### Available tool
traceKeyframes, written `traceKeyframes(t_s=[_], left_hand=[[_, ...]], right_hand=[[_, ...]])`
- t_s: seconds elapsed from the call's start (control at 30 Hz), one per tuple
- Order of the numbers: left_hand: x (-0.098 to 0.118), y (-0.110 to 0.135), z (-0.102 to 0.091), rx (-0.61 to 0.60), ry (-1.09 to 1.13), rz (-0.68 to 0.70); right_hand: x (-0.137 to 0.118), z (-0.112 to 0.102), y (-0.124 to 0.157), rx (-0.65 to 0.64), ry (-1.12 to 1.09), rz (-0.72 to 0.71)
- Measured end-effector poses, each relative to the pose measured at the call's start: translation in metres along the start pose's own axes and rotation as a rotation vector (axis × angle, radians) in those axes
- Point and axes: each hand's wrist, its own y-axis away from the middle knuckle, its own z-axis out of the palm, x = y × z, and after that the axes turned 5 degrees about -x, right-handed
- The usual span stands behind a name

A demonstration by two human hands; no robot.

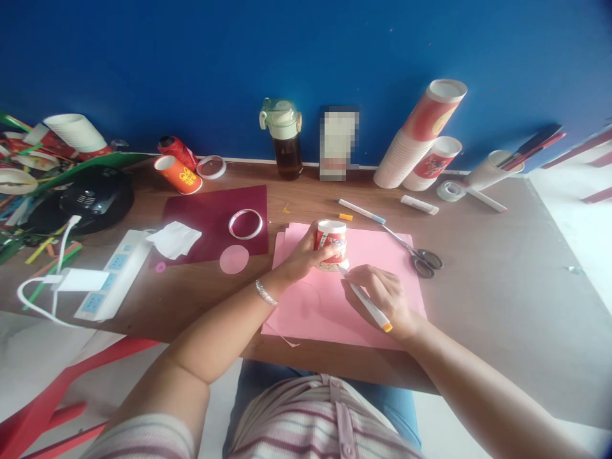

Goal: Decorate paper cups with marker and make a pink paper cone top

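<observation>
A red and white paper cup [331, 239] is held by my left hand [306, 256], whose fingers wrap round its side above the pink paper [306, 312]. My right hand [380, 290] grips a white marker [370, 306] with a yellow-orange end, its tip at the lower edge of the cup. Whether the tip touches the cup I cannot tell. The yellow cap [345, 217] lies just behind the pink sheets. Close to it is a second marker [361, 210] with a blue end. Scissors [424, 261] rest partly on the paper's right edge.
Left of the pink sheets lie dark red paper [215, 210], a cut cup ring [245, 224], a pink paper circle [234, 259] and a power strip [115, 274]. Along the blue wall stand a bottle [287, 143], stacked paper cups [406, 146], a tape roll [451, 190] and a glue stick [419, 204].
</observation>
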Motion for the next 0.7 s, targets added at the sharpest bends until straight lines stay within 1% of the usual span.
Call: traceKeyframes(t_s=[0.47, 0.7], left_hand=[[0.0010, -0.0011, -0.0002, -0.020, 0.026, 0.001], [-0.0008, -0.0019, -0.0001, -0.001, 0.030, 0.002]], right_hand=[[-0.0017, -0.0007, -0.0006, 0.007, 0.020, -0.005], [-0.0027, -0.0002, -0.0002, -0.004, 0.020, 0.000]])
